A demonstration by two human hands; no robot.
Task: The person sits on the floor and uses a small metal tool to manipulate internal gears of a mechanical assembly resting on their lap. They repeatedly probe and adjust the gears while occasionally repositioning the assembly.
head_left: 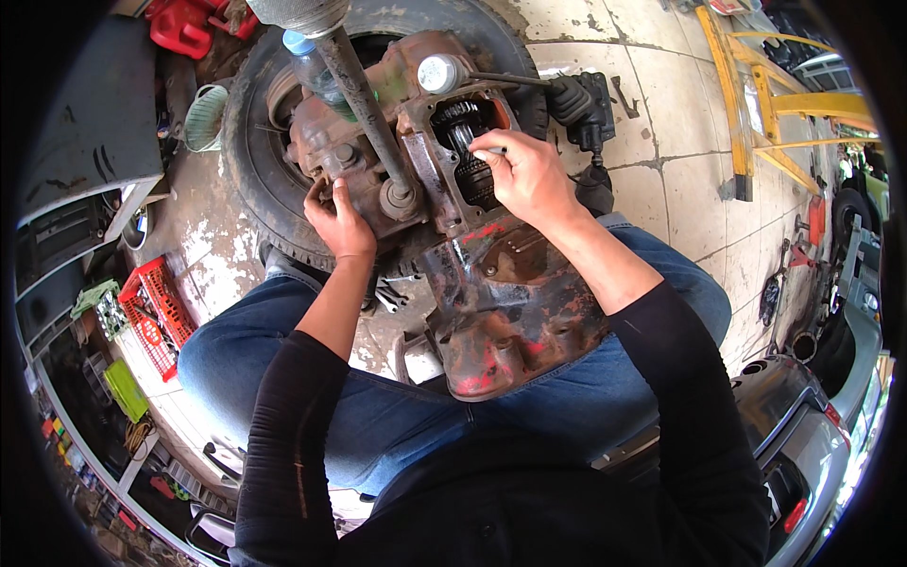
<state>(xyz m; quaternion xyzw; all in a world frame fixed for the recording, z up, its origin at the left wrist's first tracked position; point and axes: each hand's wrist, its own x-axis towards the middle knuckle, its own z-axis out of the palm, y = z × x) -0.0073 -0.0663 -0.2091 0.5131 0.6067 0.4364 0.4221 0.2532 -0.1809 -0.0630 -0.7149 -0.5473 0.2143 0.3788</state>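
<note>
A rusty, red-painted gearbox housing (510,302) rests on a black tyre (260,180) between my knees. Its top opening shows dark gears (468,142). My right hand (529,175) is over that opening, fingers pinched on a thin metal tool whose tip goes in among the gears. My left hand (337,219) grips the left side of the housing, beside a long steel shaft (364,99) that rises from the casing. A round silver cap (437,73) sits on top of the housing.
A red plastic crate (156,317) stands on the floor at left, a red canister (179,26) at top left. A black rubber-booted part (586,104) lies right of the tyre. A yellow metal frame (756,104) is at right, loose wrenches (389,298) under my left arm.
</note>
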